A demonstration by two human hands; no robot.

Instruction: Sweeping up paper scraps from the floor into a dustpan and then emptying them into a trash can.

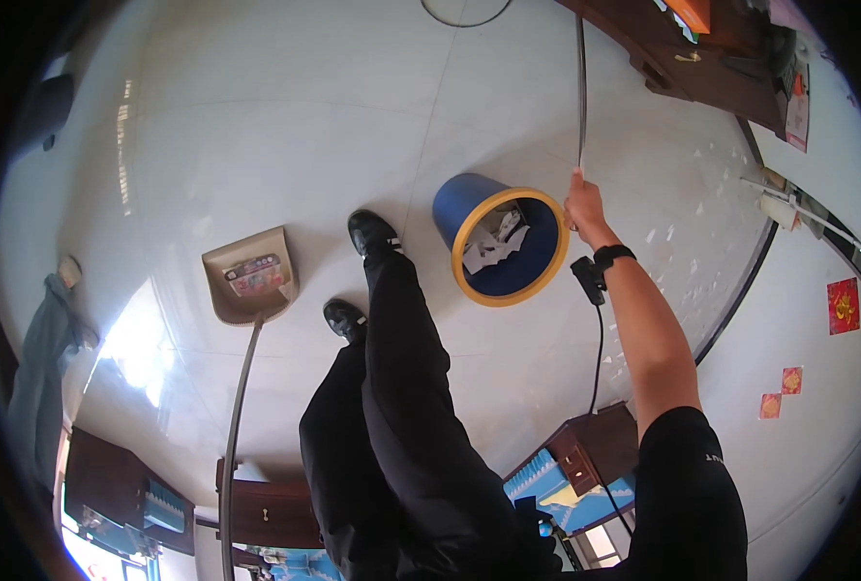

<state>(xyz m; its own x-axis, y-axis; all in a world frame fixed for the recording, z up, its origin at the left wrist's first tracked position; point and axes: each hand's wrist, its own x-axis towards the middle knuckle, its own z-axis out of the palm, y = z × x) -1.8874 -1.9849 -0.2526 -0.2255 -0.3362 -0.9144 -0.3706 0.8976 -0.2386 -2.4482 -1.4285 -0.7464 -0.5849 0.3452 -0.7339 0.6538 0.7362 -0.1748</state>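
Observation:
My right hand (585, 205) is closed around a long, thin metal pole (582, 97) that runs up to the top edge of the view. The pole's far end is hidden by dark furniture. Right beside this hand is the yellow rim of a blue bin (469, 200); whether they touch I cannot tell. Crumpled white paper (496, 247) lies inside the bin. On my left a beige dustpan (219, 281) rests on the floor, holding a colourful flat packet (256, 275). Its long handle (238, 407) runs out at the lower edge. My left hand is out of view.
White scraps (670, 232) are scattered over the pale tiled floor on the right. A dark wooden cabinet (634, 44) stands at the far right. A black cable (600, 358) hangs from the device at my right wrist. Grey cloth (41, 358) hangs at the left.

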